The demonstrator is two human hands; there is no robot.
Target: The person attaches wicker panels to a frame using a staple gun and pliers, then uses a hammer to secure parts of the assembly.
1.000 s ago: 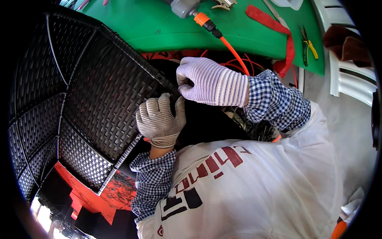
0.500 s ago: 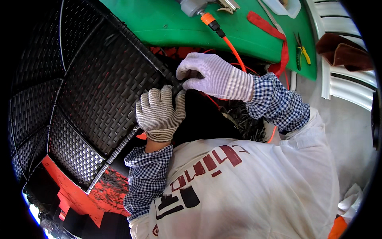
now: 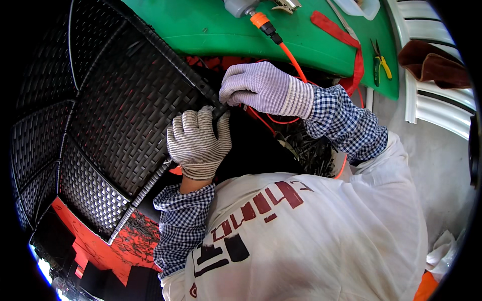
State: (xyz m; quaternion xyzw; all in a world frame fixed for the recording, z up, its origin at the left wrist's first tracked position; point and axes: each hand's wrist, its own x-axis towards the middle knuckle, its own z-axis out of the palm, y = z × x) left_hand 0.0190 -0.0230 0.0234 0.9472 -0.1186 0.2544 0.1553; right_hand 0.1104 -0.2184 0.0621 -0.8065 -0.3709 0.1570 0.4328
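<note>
A large black woven wicker furniture piece [image 3: 120, 115] fills the left side of the view, its edges wrapped in dark strips. Near its right-hand corner, my left hand [image 3: 198, 143], in a grey-striped knit glove, lies over the edge with fingers on the weave and the thumb pressed to the corner. My right hand [image 3: 266, 88], in a lilac-striped glove, is closed in a pinch at that same corner, just beyond the left thumb. What its fingertips pinch, if anything, is hidden.
Beyond the wicker is a green table [image 3: 216, 37] with an air tool [image 3: 241, 7] on an orange hose [image 3: 292, 60], a red strap [image 3: 334, 30] and yellow-handled pliers [image 3: 384, 67]. A brown cloth [image 3: 434, 65] hangs at the right. Dark scraps [image 3: 135, 233] litter a red surface.
My right hand has moved slightly left onto the corner, and its fingers have closed together. The left hand and the wicker piece have shifted a little to the left.
</note>
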